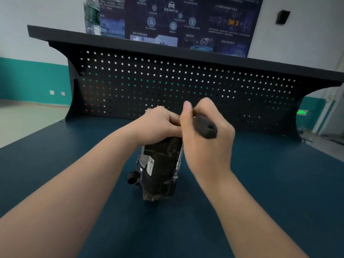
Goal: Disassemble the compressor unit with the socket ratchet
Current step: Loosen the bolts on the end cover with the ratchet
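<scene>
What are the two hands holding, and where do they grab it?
The right hand grips the ratchet by its black handle. The left hand holds the top of the compressor.

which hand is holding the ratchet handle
The right hand grips the ratchet's black handle. The left hand holds no tool; it grips the top of the compressor unit.

A clear plastic water bottle (pixel 91 15) is standing on my black pegboard shelf (pixel 167 47), a dark blue wall poster (pixel 186 21) hanging behind.
</scene>
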Available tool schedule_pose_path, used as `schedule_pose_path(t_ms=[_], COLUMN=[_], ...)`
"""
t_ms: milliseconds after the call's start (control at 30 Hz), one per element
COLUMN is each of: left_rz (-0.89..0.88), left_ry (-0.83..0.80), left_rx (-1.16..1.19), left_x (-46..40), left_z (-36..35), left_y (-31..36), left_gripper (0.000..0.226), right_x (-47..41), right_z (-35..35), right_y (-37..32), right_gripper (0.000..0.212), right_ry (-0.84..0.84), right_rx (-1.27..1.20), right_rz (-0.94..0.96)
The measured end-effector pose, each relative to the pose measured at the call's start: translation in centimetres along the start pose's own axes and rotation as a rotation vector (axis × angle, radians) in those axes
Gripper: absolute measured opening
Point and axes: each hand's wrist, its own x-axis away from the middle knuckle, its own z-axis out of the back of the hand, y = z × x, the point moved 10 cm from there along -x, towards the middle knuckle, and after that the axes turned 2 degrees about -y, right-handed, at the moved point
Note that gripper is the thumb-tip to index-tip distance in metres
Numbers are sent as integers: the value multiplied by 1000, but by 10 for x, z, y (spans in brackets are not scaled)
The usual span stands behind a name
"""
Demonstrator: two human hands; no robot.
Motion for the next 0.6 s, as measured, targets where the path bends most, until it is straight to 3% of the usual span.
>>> schedule_pose_path(t_ms=[100, 200, 267, 367, 467, 533, 600], left_rz=[12, 70, 60, 82, 84, 71, 69], left_ry=[-15, -25, -29, 11, 30, 45, 52], left_rx=[15, 3, -1, -13, 33, 52, 71], left_x=[2, 7, 8, 8, 8, 8, 8], left_z=[-1, -2, -4, 0, 1, 2, 3], left_y=[-1, -1, 2, -1, -4, -4, -5], left_gripper=[21, 55, 61, 59, 51, 47, 45], right_x=[-17, -38, -40, -29, 18, 65, 101], right_z=[10, 41, 57, 62, 34, -1, -29], right_y=[1, 38, 60, 85, 126, 146, 146], right_gripper=[35, 38, 41, 47, 51, 52, 50], right_ry=[46, 213, 333, 350, 230, 37, -184], right_rx=[83, -236, -491, -596, -583, -639, -661], right_rz=[3, -219, -324, -446, -813, -1090, -1189])
